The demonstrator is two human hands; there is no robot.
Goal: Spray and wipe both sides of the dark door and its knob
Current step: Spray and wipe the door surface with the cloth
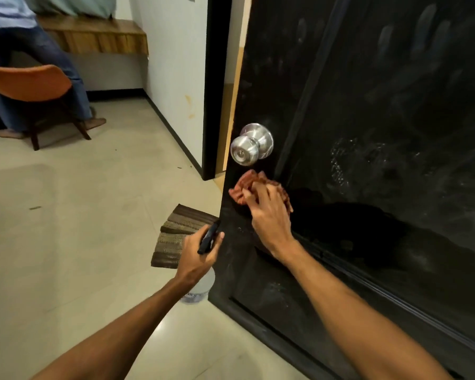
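Observation:
The dark door (368, 119) fills the right half of the view, with smeared handprints and spray droplets on its panel. A round silver knob (251, 144) sticks out near its left edge. Just below the knob, my right hand (269, 212) presses a crumpled reddish cloth (247, 185) against the door, fingers curled over it. My left hand (200, 256) grips the black trigger head of a spray bottle (202, 287), whose white body hangs below my fist, beside the door's edge.
A striped brown doormat (173, 234) lies on the pale tiled floor under the door's edge. An orange chair (30, 86) and a standing person (39, 64) are at the far left by a wooden shelf (99, 37). The black door frame (214, 86) stands behind the knob.

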